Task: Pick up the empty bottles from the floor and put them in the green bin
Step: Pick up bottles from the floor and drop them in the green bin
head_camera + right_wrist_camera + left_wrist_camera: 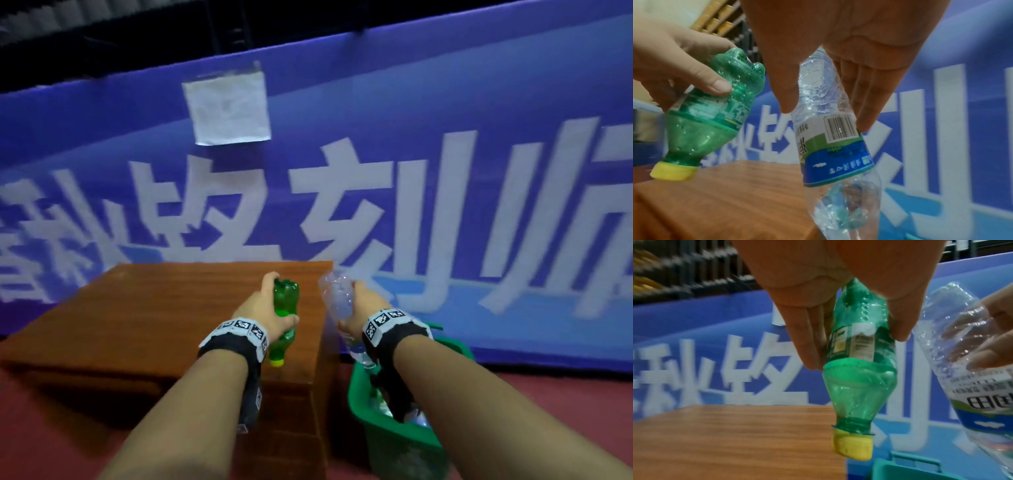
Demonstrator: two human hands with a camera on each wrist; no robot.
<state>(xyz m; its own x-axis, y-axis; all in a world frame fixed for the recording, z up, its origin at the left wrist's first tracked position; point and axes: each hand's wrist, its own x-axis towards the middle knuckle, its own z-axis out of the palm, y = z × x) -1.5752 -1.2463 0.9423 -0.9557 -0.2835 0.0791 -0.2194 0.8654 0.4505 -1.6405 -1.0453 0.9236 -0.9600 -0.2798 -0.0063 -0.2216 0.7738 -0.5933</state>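
My left hand (279, 303) grips a green bottle (286, 308) with a yellow cap (276, 361). The bottle hangs cap down over the right end of a wooden table (154, 308). In the left wrist view, fingers and thumb pinch the green bottle (859, 382) round its label. My right hand (354, 305) holds a crumpled clear bottle (337, 298) neck down, above the far left corner of the green bin (394, 455). The right wrist view shows the clear bottle (832, 146) with its blue and green label, and the green bottle (711, 123) to its left.
The bin stands on the red floor (548, 394) against the table's right side and holds several bottles (416, 419). A blue banner (445, 137) with large white characters runs behind both. A white sheet (229, 109) is stuck to it.
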